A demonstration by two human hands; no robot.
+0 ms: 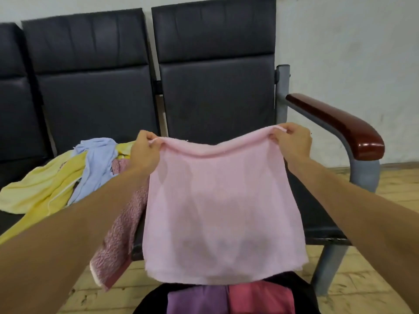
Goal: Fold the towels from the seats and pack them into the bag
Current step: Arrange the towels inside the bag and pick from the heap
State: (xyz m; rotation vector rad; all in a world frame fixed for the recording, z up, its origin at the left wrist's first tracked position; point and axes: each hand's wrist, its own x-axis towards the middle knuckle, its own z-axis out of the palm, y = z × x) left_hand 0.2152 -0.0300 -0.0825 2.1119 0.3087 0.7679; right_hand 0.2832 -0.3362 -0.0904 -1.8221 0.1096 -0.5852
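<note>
Left hand (145,148), right hand (292,141): pinch grips on one pink towel (222,211); three loose towels (95,164) beside.

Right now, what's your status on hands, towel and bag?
Left hand and right hand each pinch a top corner of the pink towel, hanging flat. Bag below, two folded towels inside. Unfolded pile on the seat.

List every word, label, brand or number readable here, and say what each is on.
No readable text anywhere.
Pink towel, held up by the left hand and right hand: no tag or print shows.
Yellow towel: a small pinkish mark, too blurred to read.
</note>
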